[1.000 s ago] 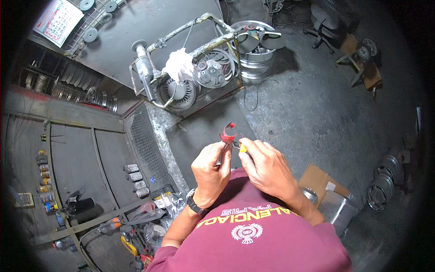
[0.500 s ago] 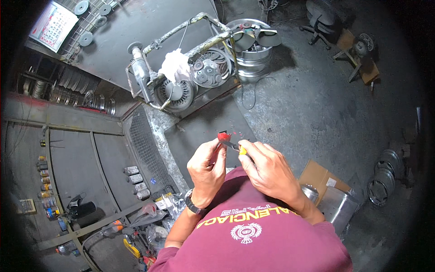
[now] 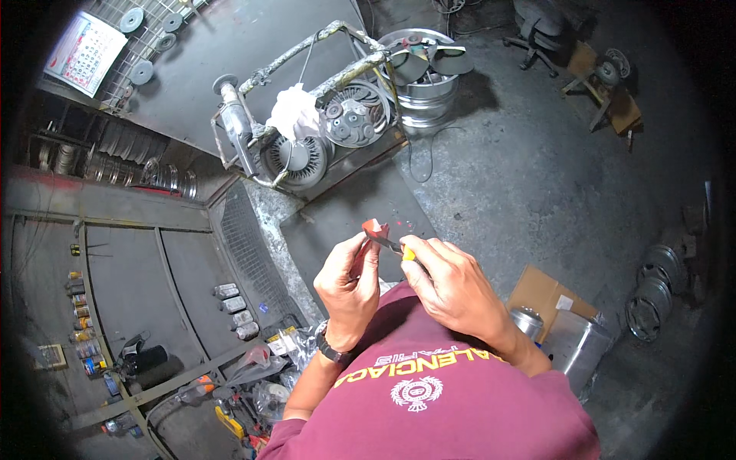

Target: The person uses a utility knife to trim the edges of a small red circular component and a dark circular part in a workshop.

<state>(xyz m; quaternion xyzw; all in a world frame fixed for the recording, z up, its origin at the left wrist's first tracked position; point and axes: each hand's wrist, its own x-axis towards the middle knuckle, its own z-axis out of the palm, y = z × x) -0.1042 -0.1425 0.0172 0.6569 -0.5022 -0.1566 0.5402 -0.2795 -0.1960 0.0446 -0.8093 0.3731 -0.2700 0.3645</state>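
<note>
My left hand [image 3: 346, 284], with a dark watch at the wrist, grips a small red piece [image 3: 375, 228] between thumb and fingers above my maroon shirt. My right hand [image 3: 451, 284] is closed on a small yellow-handled blade [image 3: 409, 253], its dark metal reaching left against the red piece. A few red specks show just beyond the piece, over the grey floor mat.
Ahead, a metal frame [image 3: 330, 31] holds a grinder [image 3: 236, 123], white cloth and wheel parts, beside stacked rims [image 3: 429, 100]. At left are a panel with spray cans [image 3: 80, 314] and loose tools. At right lie cardboard [image 3: 537, 287] and rims [image 3: 644, 310].
The red piece has turned from an open curved shape to a smaller profile, with the blade now lying across it. Both hands have shifted slightly to the left.
</note>
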